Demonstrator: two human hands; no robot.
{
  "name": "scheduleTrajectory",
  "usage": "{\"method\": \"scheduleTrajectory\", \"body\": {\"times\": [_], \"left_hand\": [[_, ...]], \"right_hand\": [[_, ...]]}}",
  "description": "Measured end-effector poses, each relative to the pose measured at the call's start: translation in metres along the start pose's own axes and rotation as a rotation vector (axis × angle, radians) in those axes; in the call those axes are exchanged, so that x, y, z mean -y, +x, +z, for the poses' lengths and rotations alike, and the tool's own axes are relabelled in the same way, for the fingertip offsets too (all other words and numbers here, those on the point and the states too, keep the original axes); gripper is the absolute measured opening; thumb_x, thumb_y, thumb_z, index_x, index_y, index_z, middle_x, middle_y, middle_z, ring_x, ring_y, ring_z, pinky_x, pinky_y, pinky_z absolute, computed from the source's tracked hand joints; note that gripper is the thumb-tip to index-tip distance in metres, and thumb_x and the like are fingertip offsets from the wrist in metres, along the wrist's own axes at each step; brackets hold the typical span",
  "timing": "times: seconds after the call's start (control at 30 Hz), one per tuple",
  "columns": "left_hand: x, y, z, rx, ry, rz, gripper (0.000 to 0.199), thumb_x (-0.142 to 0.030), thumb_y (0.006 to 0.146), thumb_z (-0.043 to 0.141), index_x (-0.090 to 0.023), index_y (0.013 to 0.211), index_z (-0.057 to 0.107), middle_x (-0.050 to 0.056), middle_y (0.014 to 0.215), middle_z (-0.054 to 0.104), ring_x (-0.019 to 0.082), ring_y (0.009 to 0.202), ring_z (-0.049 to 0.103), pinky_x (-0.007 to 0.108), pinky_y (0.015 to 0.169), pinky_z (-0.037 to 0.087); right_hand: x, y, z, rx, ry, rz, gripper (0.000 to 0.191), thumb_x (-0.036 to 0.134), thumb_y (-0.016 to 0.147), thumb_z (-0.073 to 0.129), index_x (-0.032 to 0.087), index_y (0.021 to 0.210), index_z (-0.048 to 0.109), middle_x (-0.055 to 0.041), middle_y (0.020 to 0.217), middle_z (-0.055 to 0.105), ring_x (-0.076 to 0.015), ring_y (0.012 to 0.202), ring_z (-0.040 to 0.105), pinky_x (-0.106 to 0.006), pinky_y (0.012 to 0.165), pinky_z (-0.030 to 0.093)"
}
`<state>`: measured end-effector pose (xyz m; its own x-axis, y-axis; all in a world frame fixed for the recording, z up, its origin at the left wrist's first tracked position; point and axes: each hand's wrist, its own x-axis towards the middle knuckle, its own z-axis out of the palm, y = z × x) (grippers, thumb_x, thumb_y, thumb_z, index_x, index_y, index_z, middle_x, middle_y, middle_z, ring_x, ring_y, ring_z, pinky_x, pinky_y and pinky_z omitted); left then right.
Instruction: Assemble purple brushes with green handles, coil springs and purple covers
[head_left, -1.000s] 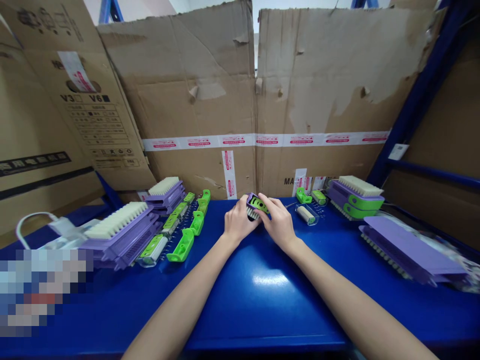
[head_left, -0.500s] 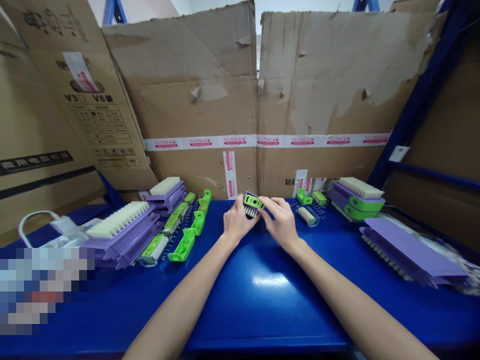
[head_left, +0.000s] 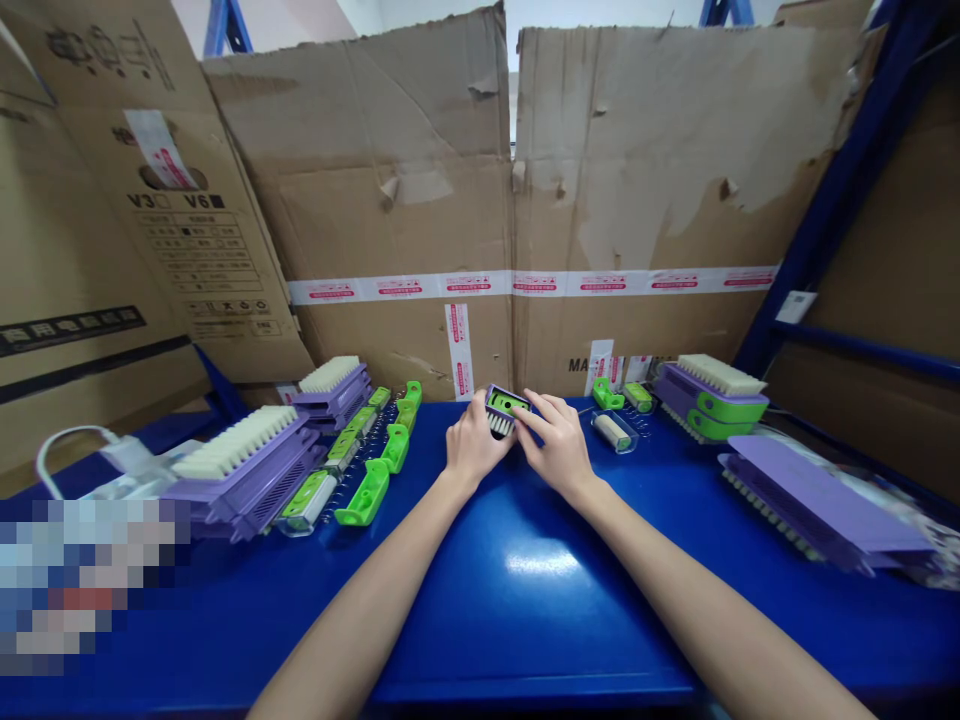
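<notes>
Head view shows the left hand [head_left: 472, 440] gripping one end of a purple brush [head_left: 501, 420], its pale bristles facing the wearer and a green insert [head_left: 506, 403] set in its upper side. Fingertips of the right hand [head_left: 559, 440] touch the other end; whether they pinch it cannot be told. The brush is held by the middle of the far edge of the blue table [head_left: 480, 610]. Just right of the hands lie a clear case [head_left: 615, 432], a green cap [head_left: 606, 393] and a green-topped block [head_left: 639, 397]. Toward the far right corner sits a brush stack [head_left: 709, 400] with a green end; nearer along the right edge, a long purple brush [head_left: 825, 495] rests bristles down. On the left side, green end caps [head_left: 364, 495], springs and green-topped cases [head_left: 307, 500] run in rows beside stacked purple brushes [head_left: 244, 470], bristles up. A white plug [head_left: 131, 455] lies close to the left edge. Cardboard sheets [head_left: 397, 210] stand behind the far edge.
</notes>
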<state>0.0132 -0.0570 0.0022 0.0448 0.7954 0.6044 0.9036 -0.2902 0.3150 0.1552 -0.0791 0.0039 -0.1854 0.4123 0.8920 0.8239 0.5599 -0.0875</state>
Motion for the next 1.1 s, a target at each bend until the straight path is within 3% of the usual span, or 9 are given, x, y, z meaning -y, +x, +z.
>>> {"method": "scheduleTrajectory", "body": {"times": [0.3, 0.43, 0.57, 0.7, 0.77, 0.83, 0.9, 1.0, 1.1], "left_hand": [[0.005, 0.004, -0.006, -0.038, 0.013, -0.085, 0.074, -0.061, 0.072, 0.058, -0.016, 0.126, 0.034, 0.014, 0.103, 0.066, 0.029, 0.094, 0.065, 0.034, 0.073, 0.049], [0.014, 0.007, -0.007, -0.094, 0.026, -0.085, 0.073, -0.060, 0.072, 0.059, -0.016, 0.125, 0.035, 0.015, 0.105, 0.065, 0.029, 0.095, 0.064, 0.034, 0.072, 0.049], [0.021, 0.010, -0.010, -0.097, 0.034, -0.107, 0.071, -0.060, 0.072, 0.058, -0.015, 0.123, 0.037, 0.015, 0.106, 0.064, 0.029, 0.096, 0.063, 0.034, 0.072, 0.050], [0.024, 0.012, -0.011, -0.103, 0.044, -0.115, 0.071, -0.060, 0.073, 0.058, -0.015, 0.124, 0.036, 0.015, 0.105, 0.065, 0.030, 0.095, 0.064, 0.035, 0.069, 0.050], [0.024, 0.012, -0.011, -0.100, 0.047, -0.111, 0.072, -0.060, 0.073, 0.057, -0.015, 0.124, 0.036, 0.015, 0.105, 0.065, 0.030, 0.095, 0.064, 0.035, 0.069, 0.050], [0.024, 0.012, -0.011, -0.098, 0.047, -0.103, 0.072, -0.060, 0.073, 0.058, -0.015, 0.124, 0.036, 0.015, 0.106, 0.064, 0.030, 0.096, 0.064, 0.035, 0.069, 0.050], [0.024, 0.011, -0.011, -0.101, 0.045, -0.096, 0.072, -0.060, 0.073, 0.058, -0.015, 0.124, 0.036, 0.015, 0.106, 0.064, 0.029, 0.096, 0.064, 0.035, 0.070, 0.050], [0.024, 0.012, -0.011, -0.099, 0.043, -0.094, 0.071, -0.060, 0.073, 0.058, -0.015, 0.124, 0.036, 0.015, 0.106, 0.064, 0.030, 0.096, 0.064, 0.035, 0.070, 0.050], [0.024, 0.012, -0.011, -0.097, 0.045, -0.090, 0.070, -0.060, 0.073, 0.058, -0.015, 0.123, 0.037, 0.015, 0.105, 0.065, 0.030, 0.096, 0.064, 0.034, 0.070, 0.050]], "right_hand": [[-0.003, 0.005, -0.008, 0.005, 0.012, 0.035, 0.031, 0.025, 0.087, 0.046, 0.018, 0.113, 0.061, -0.0099, 0.117, 0.061, -0.0218, 0.105, 0.052, -0.036, 0.088, 0.041], [-0.021, 0.012, -0.018, 0.060, -0.192, 0.199, 0.032, 0.026, 0.086, 0.045, 0.016, 0.112, 0.061, -0.0135, 0.110, 0.062, -0.0256, 0.100, 0.053, -0.039, 0.083, 0.041], [-0.045, 0.011, -0.034, 0.313, -0.498, 0.519, 0.034, 0.028, 0.079, 0.052, 0.012, 0.109, 0.060, -0.0214, 0.098, 0.062, -0.0325, 0.095, 0.055, -0.045, 0.075, 0.043], [-0.064, 0.006, -0.045, 0.586, -0.530, 0.755, 0.036, 0.022, 0.076, 0.053, 0.011, 0.109, 0.058, -0.0224, 0.098, 0.062, -0.0355, 0.097, 0.057, -0.049, 0.075, 0.044], [-0.068, 0.008, -0.048, 0.602, -0.424, 0.850, 0.037, 0.023, 0.076, 0.052, 0.013, 0.111, 0.057, -0.0209, 0.095, 0.063, -0.0349, 0.096, 0.059, -0.050, 0.077, 0.045], [-0.069, 0.013, -0.049, 0.490, -0.182, 0.962, 0.040, 0.027, 0.075, 0.054, 0.015, 0.113, 0.055, -0.0182, 0.093, 0.064, -0.0326, 0.092, 0.061, -0.048, 0.077, 0.046], [-0.068, 0.021, -0.049, 0.336, 0.269, 1.108, 0.040, 0.029, 0.073, 0.056, 0.017, 0.111, 0.052, -0.0138, 0.090, 0.064, -0.0278, 0.085, 0.063, -0.044, 0.075, 0.050], [-0.065, 0.031, -0.050, 0.157, 1.029, 1.286, 0.025, 0.027, 0.073, 0.053, 0.019, 0.096, 0.050, -0.0080, 0.080, 0.064, -0.0208, 0.075, 0.064, -0.037, 0.068, 0.053], [-0.063, 0.035, -0.050, 0.037, 1.355, 1.367, 0.011, 0.026, 0.075, 0.050, 0.020, 0.084, 0.049, -0.0042, 0.072, 0.062, -0.0165, 0.070, 0.063, -0.029, 0.061, 0.053]]}}
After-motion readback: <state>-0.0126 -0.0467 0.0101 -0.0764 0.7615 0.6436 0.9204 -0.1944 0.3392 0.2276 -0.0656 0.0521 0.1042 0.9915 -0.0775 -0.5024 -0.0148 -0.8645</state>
